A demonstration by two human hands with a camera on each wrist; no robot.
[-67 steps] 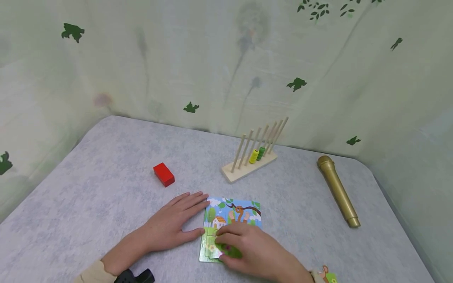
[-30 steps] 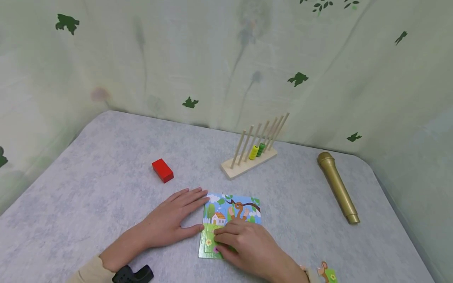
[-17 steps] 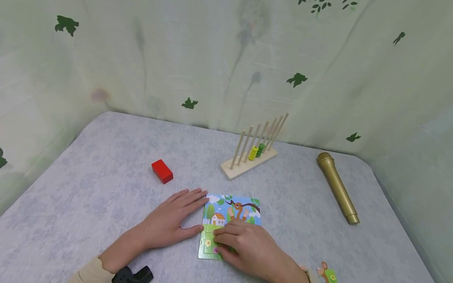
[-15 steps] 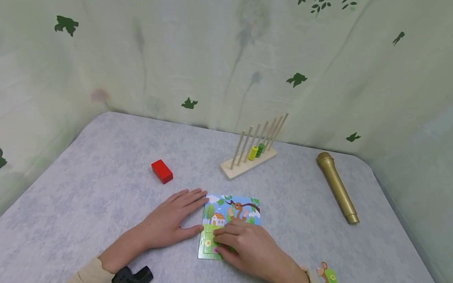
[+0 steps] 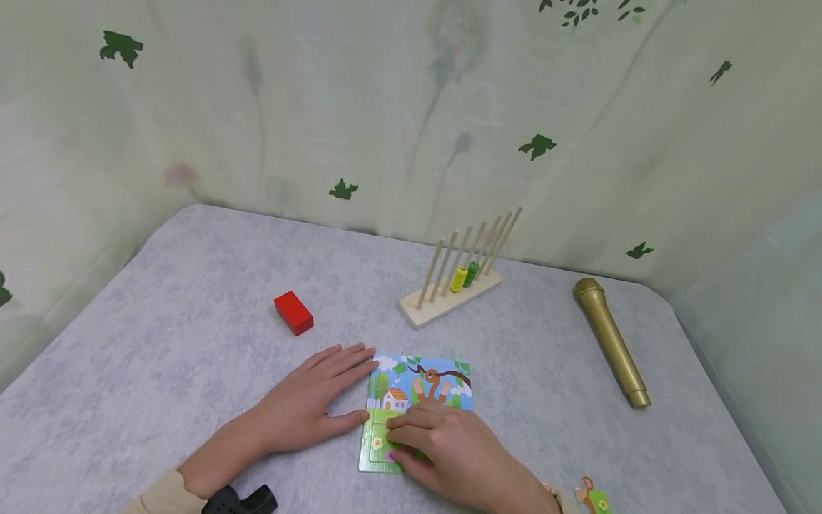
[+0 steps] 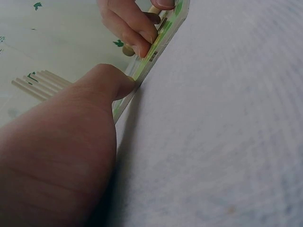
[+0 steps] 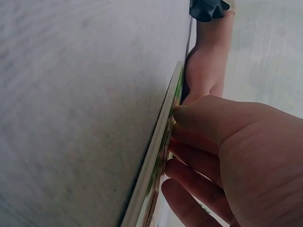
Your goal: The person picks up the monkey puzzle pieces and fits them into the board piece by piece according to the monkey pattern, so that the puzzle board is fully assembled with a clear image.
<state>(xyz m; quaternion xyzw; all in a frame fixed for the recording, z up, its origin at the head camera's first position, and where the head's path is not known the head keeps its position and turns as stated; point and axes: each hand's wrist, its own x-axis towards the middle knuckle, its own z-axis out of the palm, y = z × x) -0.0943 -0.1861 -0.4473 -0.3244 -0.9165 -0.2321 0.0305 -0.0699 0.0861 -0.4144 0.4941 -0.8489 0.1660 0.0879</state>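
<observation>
A flat jigsaw puzzle board (image 5: 377, 464) with a house, a tree and a monkey's hanging tail and feet lies on the table. My left hand (image 5: 308, 414) lies flat, fingers straight, its thumb and fingertips touching the board's left edge. My right hand (image 5: 452, 450) is bent over the lower part of the board. Its curled fingers and thumb (image 7: 189, 116) grip a green puzzle piece (image 5: 380, 437) with flowers, down at the board's surface. The hand covers most of that piece and the board's lower right.
Loose puzzle pieces (image 5: 599, 500) lie beside my right wrist, partly hidden by it. Farther back are a red block (image 5: 294, 313) and a wooden peg stand (image 5: 443, 305) with yellow and green beads. A gold toy microphone (image 5: 613, 343) lies at the right.
My right hand has lowered the green puzzle piece from a tilt down flat onto the board, and has stayed there for the last second. The left hand has kept its place.
</observation>
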